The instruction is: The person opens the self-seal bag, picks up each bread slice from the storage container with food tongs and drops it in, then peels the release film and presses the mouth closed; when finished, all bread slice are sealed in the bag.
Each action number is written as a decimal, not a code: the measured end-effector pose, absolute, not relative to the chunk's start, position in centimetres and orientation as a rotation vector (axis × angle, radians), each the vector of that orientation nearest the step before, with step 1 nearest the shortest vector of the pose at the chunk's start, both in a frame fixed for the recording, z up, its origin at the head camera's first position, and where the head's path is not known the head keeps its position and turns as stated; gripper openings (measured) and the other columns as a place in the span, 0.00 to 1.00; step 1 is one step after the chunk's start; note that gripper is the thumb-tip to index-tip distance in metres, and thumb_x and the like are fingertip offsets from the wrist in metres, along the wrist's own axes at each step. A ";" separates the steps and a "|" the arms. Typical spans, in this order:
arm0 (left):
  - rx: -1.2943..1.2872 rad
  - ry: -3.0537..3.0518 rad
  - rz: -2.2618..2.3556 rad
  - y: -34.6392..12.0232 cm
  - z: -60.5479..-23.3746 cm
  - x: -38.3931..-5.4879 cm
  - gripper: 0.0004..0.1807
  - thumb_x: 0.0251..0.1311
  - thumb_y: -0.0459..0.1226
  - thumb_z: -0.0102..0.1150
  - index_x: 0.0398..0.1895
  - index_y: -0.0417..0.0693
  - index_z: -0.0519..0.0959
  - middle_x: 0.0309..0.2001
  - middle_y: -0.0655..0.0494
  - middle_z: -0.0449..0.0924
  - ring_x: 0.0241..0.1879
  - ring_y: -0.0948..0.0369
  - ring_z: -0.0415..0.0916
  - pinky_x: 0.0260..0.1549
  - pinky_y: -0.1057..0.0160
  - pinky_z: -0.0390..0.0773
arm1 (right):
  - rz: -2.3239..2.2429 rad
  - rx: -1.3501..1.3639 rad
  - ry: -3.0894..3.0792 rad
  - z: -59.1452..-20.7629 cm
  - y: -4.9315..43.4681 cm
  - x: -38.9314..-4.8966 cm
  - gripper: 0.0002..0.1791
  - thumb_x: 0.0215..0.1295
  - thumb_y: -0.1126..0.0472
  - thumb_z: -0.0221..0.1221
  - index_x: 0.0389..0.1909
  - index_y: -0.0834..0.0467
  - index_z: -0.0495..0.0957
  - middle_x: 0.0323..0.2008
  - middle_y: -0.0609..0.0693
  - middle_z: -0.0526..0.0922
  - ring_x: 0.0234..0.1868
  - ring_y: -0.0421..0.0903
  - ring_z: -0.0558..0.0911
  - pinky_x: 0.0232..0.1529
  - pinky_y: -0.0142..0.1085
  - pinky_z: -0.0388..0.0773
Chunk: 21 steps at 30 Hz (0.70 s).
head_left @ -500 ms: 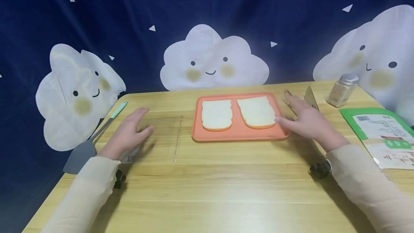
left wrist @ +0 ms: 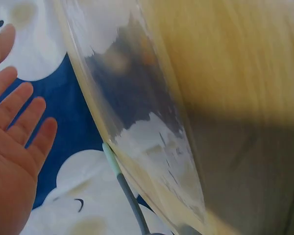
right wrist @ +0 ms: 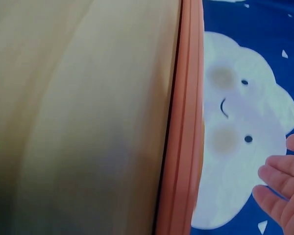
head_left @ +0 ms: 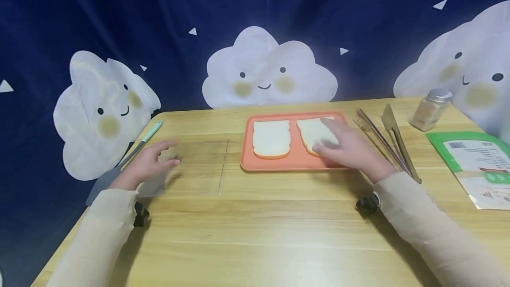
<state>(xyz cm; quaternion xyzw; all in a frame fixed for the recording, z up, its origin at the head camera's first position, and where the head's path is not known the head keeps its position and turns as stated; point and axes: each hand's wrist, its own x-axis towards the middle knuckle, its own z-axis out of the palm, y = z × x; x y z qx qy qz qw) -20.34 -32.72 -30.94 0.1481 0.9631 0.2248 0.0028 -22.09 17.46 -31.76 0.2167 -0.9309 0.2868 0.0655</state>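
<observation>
My right hand [head_left: 350, 147] is over the right part of a coral tray [head_left: 294, 147], fingers spread and relaxed, overlapping the right-hand bread slice [head_left: 310, 129] in the head view. Nothing shows in its grasp. Another white bread slice [head_left: 272, 138] with an orange-brown crust lies flat on the tray's left side. My left hand [head_left: 145, 167] hovers, loosely curved and holding nothing, by the left edge of a clear sheet [head_left: 199, 167]. In the left wrist view that glossy sheet [left wrist: 132, 98] reflects the backdrop. The right wrist view catches the tray's rim [right wrist: 183, 117] edge-on.
A grey spatula with a mint handle [head_left: 150, 133] lies at the table's left edge. Right of the tray are metal tongs [head_left: 398, 143], a silver-lidded glass jar [head_left: 431, 110] and a green-and-white packet [head_left: 472, 167]. Behind hangs a navy cloud-print cloth [head_left: 167, 12].
My right hand has moved left, from the tray's right edge to over the right-hand slice, uncovering more of the tongs. The left hand has shifted only slightly; the head view has turned a little.
</observation>
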 end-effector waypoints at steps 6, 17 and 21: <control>0.472 2.938 0.789 -33.3 -31.4 -20.5 0.29 0.58 0.37 0.60 0.61 0.35 0.66 0.62 0.35 0.64 0.60 0.36 0.60 0.57 0.40 0.61 | 0.927 0.818 -2.799 -32.0 14.5 -22.6 0.44 0.58 0.43 0.59 0.70 0.57 0.53 0.68 0.58 0.60 0.68 0.56 0.59 0.66 0.51 0.55; 0.456 2.809 0.906 -33.4 -32.1 -20.9 0.29 0.58 0.36 0.60 0.61 0.34 0.66 0.63 0.34 0.62 0.63 0.36 0.56 0.59 0.39 0.59 | 1.048 1.018 -2.768 -32.2 8.9 -23.1 0.41 0.58 0.42 0.58 0.68 0.57 0.58 0.66 0.56 0.63 0.68 0.53 0.60 0.66 0.49 0.56; 0.440 2.791 0.912 -32.7 -32.0 -21.0 0.29 0.58 0.36 0.60 0.62 0.35 0.66 0.63 0.36 0.64 0.64 0.37 0.56 0.59 0.40 0.59 | 1.126 1.048 -2.774 -32.7 7.0 -23.5 0.40 0.58 0.42 0.57 0.68 0.56 0.59 0.66 0.54 0.63 0.64 0.53 0.66 0.63 0.47 0.62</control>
